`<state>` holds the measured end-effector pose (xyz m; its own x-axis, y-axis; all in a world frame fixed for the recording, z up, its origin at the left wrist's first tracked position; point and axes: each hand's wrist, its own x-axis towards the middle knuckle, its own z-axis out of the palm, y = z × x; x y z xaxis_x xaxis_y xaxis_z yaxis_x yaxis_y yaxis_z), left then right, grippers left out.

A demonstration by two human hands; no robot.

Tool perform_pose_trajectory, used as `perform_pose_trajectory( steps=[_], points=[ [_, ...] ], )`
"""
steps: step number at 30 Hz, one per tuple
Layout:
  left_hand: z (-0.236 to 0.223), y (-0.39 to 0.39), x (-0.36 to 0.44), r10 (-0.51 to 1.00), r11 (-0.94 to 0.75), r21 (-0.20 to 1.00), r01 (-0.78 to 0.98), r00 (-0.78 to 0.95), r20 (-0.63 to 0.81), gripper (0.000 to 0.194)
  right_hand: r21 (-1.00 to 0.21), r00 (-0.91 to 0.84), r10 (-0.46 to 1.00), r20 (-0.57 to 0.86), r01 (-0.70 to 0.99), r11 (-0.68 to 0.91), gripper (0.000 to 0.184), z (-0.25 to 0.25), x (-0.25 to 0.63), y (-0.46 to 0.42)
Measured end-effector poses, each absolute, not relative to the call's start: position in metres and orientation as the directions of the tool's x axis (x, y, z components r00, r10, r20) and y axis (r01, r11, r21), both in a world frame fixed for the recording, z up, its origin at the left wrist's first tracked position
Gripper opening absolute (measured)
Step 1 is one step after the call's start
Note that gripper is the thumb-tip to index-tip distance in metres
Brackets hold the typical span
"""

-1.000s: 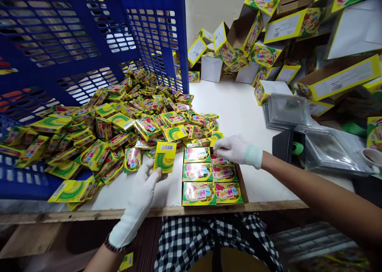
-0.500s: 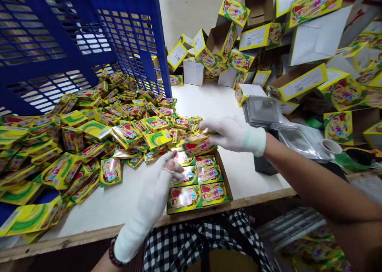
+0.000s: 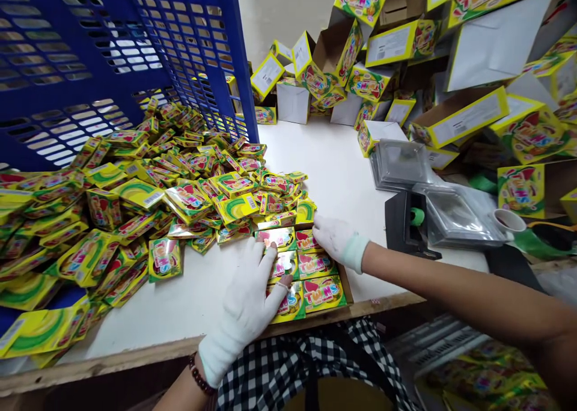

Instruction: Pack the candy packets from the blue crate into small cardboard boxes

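Observation:
An open cardboard tray at the table's front edge holds two columns of small yellow-and-green TWINS packs, lying flat. Over the left column lies my left hand, white-gloved, its fingers spread and touching the packs. My right hand, also gloved, is at the tray's far right corner, fingers drawn together against a pack there. Whatever is beneath those fingertips is hidden. Just beyond the tray, a heap of similar packs spreads leftward. One pack lies apart on the white table.
A blue plastic crate lies on its side at left, packs spilling out. Display cartons are piled at back right. Clear plastic trays, a black tape dispenser and a tape roll are at right.
The yellow pack my left hand held a second ago has left it; that hand moved right onto the packed tray. My right hand lifted a pack half a second ago and is now lower, at the corner.

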<state>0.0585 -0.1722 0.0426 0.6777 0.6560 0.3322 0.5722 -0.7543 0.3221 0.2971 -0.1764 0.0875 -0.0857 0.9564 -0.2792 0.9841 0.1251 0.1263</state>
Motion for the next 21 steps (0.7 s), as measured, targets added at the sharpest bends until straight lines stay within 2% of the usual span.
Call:
perform_pose_trajectory(
  steps=[4, 6, 9, 12, 15, 18, 20, 21],
  points=[
    [0.046, -0.165, 0.054, 0.671, -0.741, 0.330, 0.585, 0.626, 0.398, 0.045, 0.230, -0.109, 0.939, -0.325, 0.954, 0.191, 0.035, 0.093, 0.278, -0.185],
    [0.052, -0.148, 0.049, 0.683, -0.720, 0.288, 0.632, 0.571, 0.456, 0.043, 0.270, -0.101, 0.930, -0.353, 0.941, 0.204, 0.035, 0.098, 0.269, -0.188],
    [0.062, -0.106, 0.043, 0.687, -0.656, 0.116, 0.746, 0.527, 0.500, 0.042, 0.302, -0.138, 0.909, -0.394, 0.914, 0.270, 0.035, 0.104, 0.262, -0.192],
    [0.071, -0.064, 0.044, 0.729, -0.577, -0.102, 0.811, 0.567, 0.383, 0.045, 0.318, -0.138, 0.900, -0.413, 0.904, 0.285, 0.038, 0.105, 0.261, -0.196],
    [0.072, -0.040, 0.047, 0.757, -0.563, -0.204, 0.801, 0.599, 0.262, 0.047, 0.337, -0.122, 0.914, -0.386, 0.904, 0.263, 0.041, 0.096, 0.260, -0.199],
    [0.069, -0.036, 0.042, 0.756, -0.572, -0.165, 0.804, 0.594, 0.274, 0.050, 0.421, -0.092, 0.943, -0.321, 0.878, 0.229, 0.044, 0.081, 0.258, -0.201],
    [0.067, -0.044, 0.035, 0.763, -0.572, -0.032, 0.820, 0.546, 0.345, 0.052, 0.453, -0.064, 0.954, -0.292, 0.869, 0.197, 0.046, 0.073, 0.256, -0.202],
    [0.068, -0.050, 0.032, 0.773, -0.567, 0.075, 0.820, 0.498, 0.392, 0.054, 0.445, -0.052, 0.957, -0.285, 0.877, 0.180, 0.046, 0.072, 0.255, -0.203]
  ],
)
